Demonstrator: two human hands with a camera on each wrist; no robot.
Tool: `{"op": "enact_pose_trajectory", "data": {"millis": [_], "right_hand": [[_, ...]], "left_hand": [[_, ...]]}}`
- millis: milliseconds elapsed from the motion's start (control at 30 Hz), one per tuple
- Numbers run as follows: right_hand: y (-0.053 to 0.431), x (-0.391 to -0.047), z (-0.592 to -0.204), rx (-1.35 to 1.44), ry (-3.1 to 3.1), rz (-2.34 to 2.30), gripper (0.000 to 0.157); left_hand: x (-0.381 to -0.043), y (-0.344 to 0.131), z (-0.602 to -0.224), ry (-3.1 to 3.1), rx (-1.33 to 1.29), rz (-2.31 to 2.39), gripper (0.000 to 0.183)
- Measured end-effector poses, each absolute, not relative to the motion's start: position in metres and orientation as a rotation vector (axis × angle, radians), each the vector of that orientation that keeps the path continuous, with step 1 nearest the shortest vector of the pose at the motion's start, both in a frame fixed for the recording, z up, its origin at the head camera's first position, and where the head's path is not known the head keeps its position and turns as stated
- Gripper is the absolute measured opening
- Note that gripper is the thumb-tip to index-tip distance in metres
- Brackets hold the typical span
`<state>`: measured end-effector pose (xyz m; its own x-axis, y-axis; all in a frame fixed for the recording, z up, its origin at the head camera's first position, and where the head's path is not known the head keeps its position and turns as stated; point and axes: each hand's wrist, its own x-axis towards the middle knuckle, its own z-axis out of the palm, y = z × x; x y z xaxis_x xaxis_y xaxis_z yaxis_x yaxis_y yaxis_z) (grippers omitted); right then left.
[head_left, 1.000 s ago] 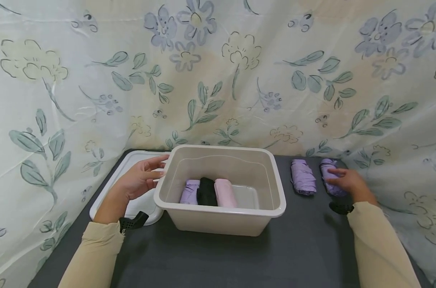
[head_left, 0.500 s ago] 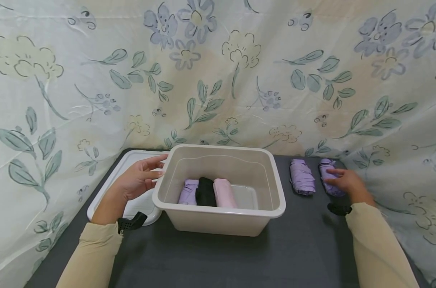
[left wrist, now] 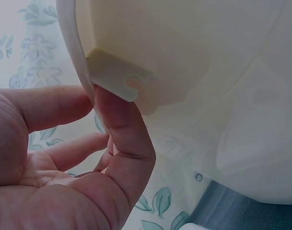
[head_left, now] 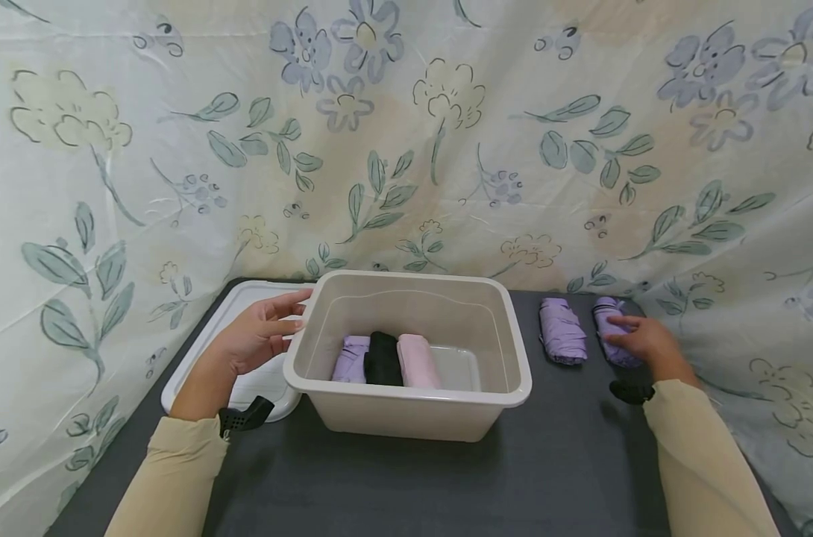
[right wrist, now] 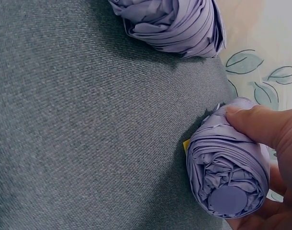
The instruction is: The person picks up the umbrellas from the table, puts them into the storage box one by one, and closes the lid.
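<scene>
A beige plastic bin (head_left: 406, 418) stands in the middle of the dark table. My left hand (head_left: 262, 335) grips the left end of its rim; in the left wrist view the thumb and a bent finger (left wrist: 129, 143) pinch the rim's edge. At the far right, my right hand (head_left: 648, 343) holds a purple rolled bundle (right wrist: 222, 167), thumb on top and fingers round the far side. This bundle has pleated, thin material and a round flat disc at its end. A second purple rolled bundle (head_left: 563, 332) lies to its left, untouched.
Inside the bin, a purple roll (head_left: 353, 359), a black roll (head_left: 383, 359) and a pink roll (head_left: 418, 362) sit side by side toward the left. A white lid (head_left: 262, 388) lies left of the bin, partly under my left arm. A floral curtain (head_left: 406, 149) hangs behind.
The head view shifts very slightly. Both hands, the bin and the rolls stay in place.
</scene>
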<state>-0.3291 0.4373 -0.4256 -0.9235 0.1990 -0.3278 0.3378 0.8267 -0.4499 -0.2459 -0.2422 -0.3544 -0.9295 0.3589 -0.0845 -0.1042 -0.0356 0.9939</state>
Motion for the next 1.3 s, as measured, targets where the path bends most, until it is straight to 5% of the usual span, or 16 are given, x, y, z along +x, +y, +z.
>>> {"op": "enact_pose_trajectory", "data": {"millis": [1300], "right_hand": [[0.4318,-0.3346,-0.4223,0.519,2.681,-0.823,0.071]], "left_hand": [[-0.2477,-0.2438,-0.3542,1.924,0.288,2.028,0.064]]}}
